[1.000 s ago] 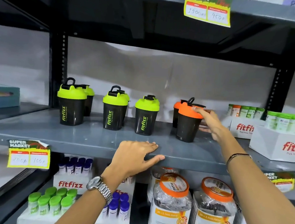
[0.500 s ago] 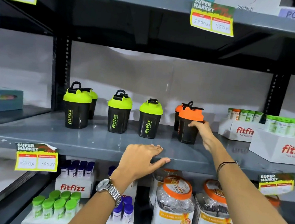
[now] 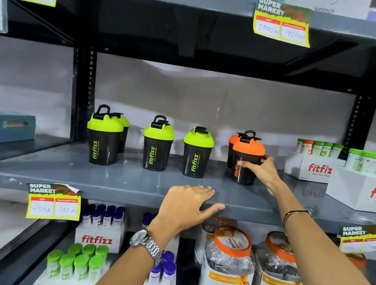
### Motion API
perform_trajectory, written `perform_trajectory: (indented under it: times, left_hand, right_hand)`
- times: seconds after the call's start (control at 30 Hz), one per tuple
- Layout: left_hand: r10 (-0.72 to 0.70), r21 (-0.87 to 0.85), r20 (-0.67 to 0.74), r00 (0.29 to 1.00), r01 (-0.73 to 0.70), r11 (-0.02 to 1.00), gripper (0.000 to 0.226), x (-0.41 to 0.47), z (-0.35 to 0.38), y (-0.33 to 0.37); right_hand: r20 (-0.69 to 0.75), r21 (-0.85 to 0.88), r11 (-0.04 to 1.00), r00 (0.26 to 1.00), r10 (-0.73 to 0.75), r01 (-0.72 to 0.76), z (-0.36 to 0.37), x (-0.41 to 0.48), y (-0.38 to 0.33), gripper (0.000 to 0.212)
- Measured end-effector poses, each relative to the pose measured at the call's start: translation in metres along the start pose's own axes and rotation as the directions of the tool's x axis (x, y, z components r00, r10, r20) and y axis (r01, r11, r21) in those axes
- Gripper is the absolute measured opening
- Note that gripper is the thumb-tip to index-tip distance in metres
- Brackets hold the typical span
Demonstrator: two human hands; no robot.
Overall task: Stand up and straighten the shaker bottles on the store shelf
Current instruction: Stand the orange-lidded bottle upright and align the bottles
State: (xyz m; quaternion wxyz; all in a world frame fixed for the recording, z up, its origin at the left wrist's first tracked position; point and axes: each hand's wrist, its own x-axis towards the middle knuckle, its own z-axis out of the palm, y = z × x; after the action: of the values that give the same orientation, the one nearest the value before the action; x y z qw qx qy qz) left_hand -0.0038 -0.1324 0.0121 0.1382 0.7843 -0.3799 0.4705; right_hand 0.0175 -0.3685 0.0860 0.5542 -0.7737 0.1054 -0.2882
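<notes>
In the head view, the right hand has its grip closed around the body of the front orange-lid shaker, which stands upright on the grey shelf; its thumb crosses the front of the bottle. A second orange-lid shaker stands just behind it. To the left, the green-lid shakers stand upright in a row, with more of them behind the leftmost ones. The left hand lies flat on the shelf's front edge, its grip wide and holding nothing, with a metal watch on the wrist. White fitfizz boxes sit to the right of the shakers.
</notes>
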Motion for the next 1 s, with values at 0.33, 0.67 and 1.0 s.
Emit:
perform_trajectory:
  times: [0.33, 0.67, 1.0]
  left_hand:
    - [0.015, 0.026, 0.005, 1.0, -0.015, 1.0, 0.053, 0.0, 0.001, 0.0]
    - [0.012, 0.029, 0.02, 1.0, -0.013, 1.0, 0.055, -0.001, 0.001, 0.0]
    - [0.013, 0.016, 0.045, 0.999, -0.014, 1.0, 0.056, -0.002, 0.005, -0.002]
  right_hand:
    - [-0.008, 0.02, 0.999, 1.0, 0.026, -0.026, 0.003, -0.004, 0.006, 0.077]
    - [0.015, -0.047, 0.998, 0.999, 0.03, -0.03, 0.005, -0.004, 0.01, 0.077]
    - [0.031, -0.064, 0.997, 0.999, 0.034, -0.032, 0.005, -0.006, 0.012, 0.08]
